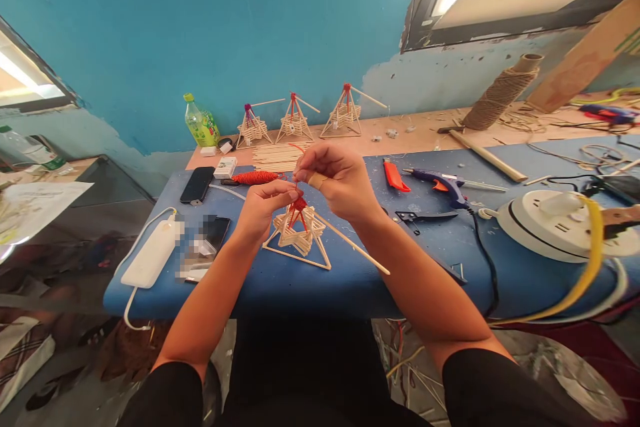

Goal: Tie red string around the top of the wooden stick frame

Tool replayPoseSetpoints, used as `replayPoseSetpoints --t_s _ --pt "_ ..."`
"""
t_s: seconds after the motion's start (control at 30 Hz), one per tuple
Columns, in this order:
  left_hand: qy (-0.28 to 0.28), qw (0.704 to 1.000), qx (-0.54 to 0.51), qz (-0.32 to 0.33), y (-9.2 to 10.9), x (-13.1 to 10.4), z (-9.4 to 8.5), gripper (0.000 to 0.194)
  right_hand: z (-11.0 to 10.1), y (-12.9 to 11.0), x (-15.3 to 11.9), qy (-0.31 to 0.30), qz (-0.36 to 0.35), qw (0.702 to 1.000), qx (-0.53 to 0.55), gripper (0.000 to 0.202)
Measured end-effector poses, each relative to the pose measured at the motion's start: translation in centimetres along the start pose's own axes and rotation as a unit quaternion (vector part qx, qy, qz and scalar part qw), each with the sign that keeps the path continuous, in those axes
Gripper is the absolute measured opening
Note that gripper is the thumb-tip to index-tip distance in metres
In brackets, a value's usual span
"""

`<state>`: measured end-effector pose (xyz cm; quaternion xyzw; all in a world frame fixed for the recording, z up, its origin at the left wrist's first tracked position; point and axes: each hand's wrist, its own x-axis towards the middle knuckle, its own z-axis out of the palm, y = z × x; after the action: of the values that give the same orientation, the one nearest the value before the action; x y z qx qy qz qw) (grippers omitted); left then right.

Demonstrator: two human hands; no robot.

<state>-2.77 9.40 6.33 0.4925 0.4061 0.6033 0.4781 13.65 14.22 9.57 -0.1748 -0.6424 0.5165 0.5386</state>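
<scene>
A small pyramid of thin wooden sticks (301, 239) stands on the blue table mat, its top bound with red string (299, 205). One long stick (357, 248) slants out from its top to the lower right. Just over the bound tip, my left hand (265, 207) is closed, thumb and forefinger pinching the red string. My right hand (343, 181), a ring on one finger, pinches the same string slightly higher, and a loose end (296, 145) sticks out past its fingertips. The fingers partly hide the string between the hands.
Behind stand three similar stick pyramids (295, 125), with loose sticks (275, 157) before them. A wound bundle of red string (256, 177) lies behind my left hand. Rightward are a red cutter (396, 177), glue gun (440, 183), black-handled tool (427, 217), hammer (487, 155) and power strip (530, 227).
</scene>
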Motion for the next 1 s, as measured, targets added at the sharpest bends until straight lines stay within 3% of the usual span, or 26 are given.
replayPoseSetpoints --t_s 0.2,0.3,0.6,0.87,1.0 --pt "0.025 0.996 -0.069 -0.05 -0.2 -0.2 0.5 0.013 -0.2 -0.3 0.2 0.0 0.039 0.999 0.036 0.062" --pt "0.025 0.992 -0.101 -0.069 -0.2 -0.2 0.8 0.012 -0.1 -0.4 0.4 -0.01 0.055 0.998 0.013 0.069" --pt "-0.029 0.996 -0.03 -0.078 0.9 0.8 0.1 0.005 0.3 -0.1 0.3 -0.007 0.036 0.999 -0.017 0.064" --pt "-0.027 0.998 -0.02 -0.048 0.7 0.7 1.0 0.004 0.7 0.3 0.0 0.024 0.032 0.999 -0.027 0.059" --pt "-0.025 0.999 -0.014 -0.019 0.3 0.5 0.9 0.013 0.6 0.4 0.0 0.013 0.024 1.0 -0.005 0.058"
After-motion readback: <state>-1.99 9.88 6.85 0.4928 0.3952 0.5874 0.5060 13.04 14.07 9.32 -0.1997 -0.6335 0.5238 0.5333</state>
